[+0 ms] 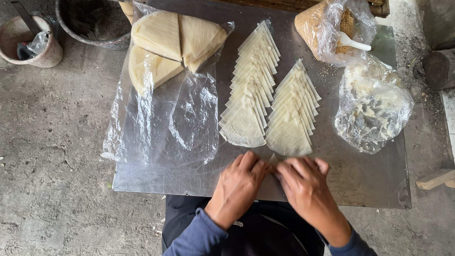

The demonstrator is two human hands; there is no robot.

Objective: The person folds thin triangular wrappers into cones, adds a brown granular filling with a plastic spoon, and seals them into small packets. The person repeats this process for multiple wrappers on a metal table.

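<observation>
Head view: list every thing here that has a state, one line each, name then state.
Left hand: fingers bent, pressing a wrapper piece.
Right hand: fingers bent, on the same piece.
Wrapper rows: two fanned, overlapping lines.
Wedge stack: piled on opened plastic.
Crumb bag: open, white spoon inside.
Shredded filling bag: open, spread flat.
Bucket: upright, tool inside.

Both forearms are extended forward from the lower edge of the view and are covered to the wrists by dark blue sleeves. The left hand [238,184] and the right hand [305,184] are brought together at the midline, backs turned upward. The fingers [252,163] are curled downward and inward, the fingertips of the two hands being set close against each other.
</observation>
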